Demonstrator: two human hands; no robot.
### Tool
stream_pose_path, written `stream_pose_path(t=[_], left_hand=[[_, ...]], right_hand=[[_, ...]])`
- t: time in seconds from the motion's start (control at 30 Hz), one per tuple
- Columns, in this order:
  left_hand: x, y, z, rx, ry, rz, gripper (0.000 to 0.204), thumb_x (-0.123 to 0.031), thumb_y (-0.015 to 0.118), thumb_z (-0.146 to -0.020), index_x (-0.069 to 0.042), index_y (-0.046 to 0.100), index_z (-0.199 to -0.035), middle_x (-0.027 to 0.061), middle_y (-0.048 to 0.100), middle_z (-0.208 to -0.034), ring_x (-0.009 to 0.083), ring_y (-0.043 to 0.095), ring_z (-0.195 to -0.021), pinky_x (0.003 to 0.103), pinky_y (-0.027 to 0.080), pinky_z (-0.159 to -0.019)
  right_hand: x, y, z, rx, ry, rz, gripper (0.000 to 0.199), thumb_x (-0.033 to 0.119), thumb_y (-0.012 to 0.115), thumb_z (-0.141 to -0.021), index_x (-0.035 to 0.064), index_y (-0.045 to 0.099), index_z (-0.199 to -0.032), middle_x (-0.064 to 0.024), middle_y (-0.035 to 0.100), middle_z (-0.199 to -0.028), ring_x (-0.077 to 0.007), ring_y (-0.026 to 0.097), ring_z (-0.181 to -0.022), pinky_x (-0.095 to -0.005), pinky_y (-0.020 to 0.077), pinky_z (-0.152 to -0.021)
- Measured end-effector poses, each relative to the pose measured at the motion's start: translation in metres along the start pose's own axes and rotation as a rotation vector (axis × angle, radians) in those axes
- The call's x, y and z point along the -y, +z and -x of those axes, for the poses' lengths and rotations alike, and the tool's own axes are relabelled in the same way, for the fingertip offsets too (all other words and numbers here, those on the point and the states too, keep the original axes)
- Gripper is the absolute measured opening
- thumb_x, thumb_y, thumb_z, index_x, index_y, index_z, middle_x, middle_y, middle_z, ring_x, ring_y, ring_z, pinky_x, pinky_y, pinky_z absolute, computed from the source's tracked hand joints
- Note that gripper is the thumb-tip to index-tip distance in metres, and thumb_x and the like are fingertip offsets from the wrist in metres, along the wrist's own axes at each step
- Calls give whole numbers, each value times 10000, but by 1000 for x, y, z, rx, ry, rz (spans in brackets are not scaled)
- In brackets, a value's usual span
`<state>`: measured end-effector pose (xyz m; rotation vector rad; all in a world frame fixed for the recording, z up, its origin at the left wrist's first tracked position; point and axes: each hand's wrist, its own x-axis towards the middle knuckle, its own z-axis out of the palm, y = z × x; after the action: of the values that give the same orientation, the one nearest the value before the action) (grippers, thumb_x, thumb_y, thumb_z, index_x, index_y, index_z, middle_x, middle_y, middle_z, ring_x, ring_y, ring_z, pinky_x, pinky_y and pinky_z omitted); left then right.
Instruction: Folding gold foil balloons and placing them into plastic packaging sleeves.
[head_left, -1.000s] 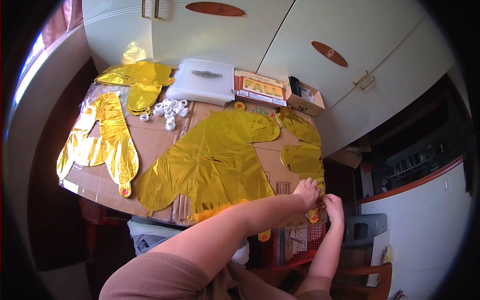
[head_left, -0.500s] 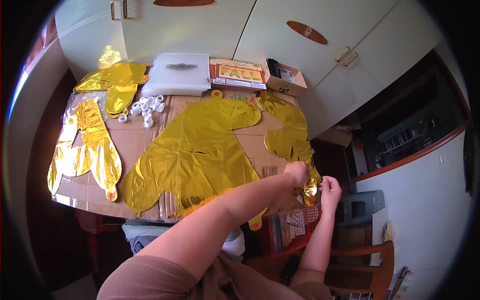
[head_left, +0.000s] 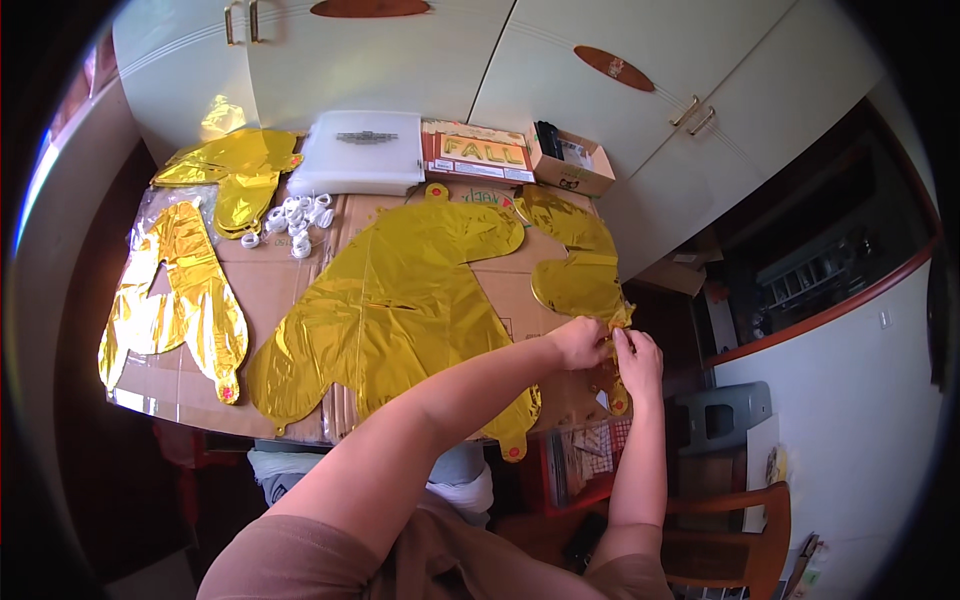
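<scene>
Both my hands are at the right edge of the table, on a flat gold foil balloon (head_left: 578, 283). My left hand (head_left: 580, 343) pinches its creased lower part from the left. Close beside it, my right hand (head_left: 640, 360) grips the same crumpled foil, thumb and fingers pressed together. Below the hands hangs the balloon's tail with a red spot. A larger gold foil balloon (head_left: 400, 290) spreads flat across the middle, partly behind my left forearm. Farther left lies a shiny gold balloon (head_left: 185, 290), with another folded gold balloon (head_left: 240, 160) behind it.
Flattened cardboard (head_left: 285, 275) covers the table. White ribbon rolls (head_left: 300, 220) lie near a stack of clear plastic bags (head_left: 350, 160). Flat printed packages (head_left: 475, 155) and a small open box (head_left: 572, 168) line the back. A red basket (head_left: 585, 490), wooden chair (head_left: 725, 545) and grey stool (head_left: 735, 412) stand at lower right.
My right hand has moved up and left to meet my left hand. The balloon's lower part is now bunched between them, slightly higher than before.
</scene>
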<state>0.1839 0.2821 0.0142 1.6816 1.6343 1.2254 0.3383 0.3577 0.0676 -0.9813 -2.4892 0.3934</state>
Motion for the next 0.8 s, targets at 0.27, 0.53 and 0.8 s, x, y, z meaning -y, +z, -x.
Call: stream_pose_path(t=[0.27,0.53,0.8], left_hand=[[7,-8,-11,-252,-253,253,288,-232,754,-866,36,719,-968,180,721,-831,246,686,-721,366,553,-714],[13,-85,-66,-670,-184,621,240,-195,792,-820,16,702,-888,141,710,-778,171,658,-682,348,548,-649],[-86,-342,-99,-942,-8,300,372,-205,699,-911,44,617,-1175,111,696,-992,191,703,-853,323,580,-653]], right_hand=[[-14,17,7,48,-66,-69,309,166,685,-893,-20,659,-1139,-204,671,-1074,-398,654,-956,-440,529,-831],[-10,32,2,176,-256,310,444,242,720,-876,0,636,-1238,-192,648,-1244,-358,596,-1147,-444,441,-995],[2,13,-6,319,-51,293,454,268,725,-879,1,647,-1238,-193,643,-1236,-366,590,-1165,-443,464,-1008]])
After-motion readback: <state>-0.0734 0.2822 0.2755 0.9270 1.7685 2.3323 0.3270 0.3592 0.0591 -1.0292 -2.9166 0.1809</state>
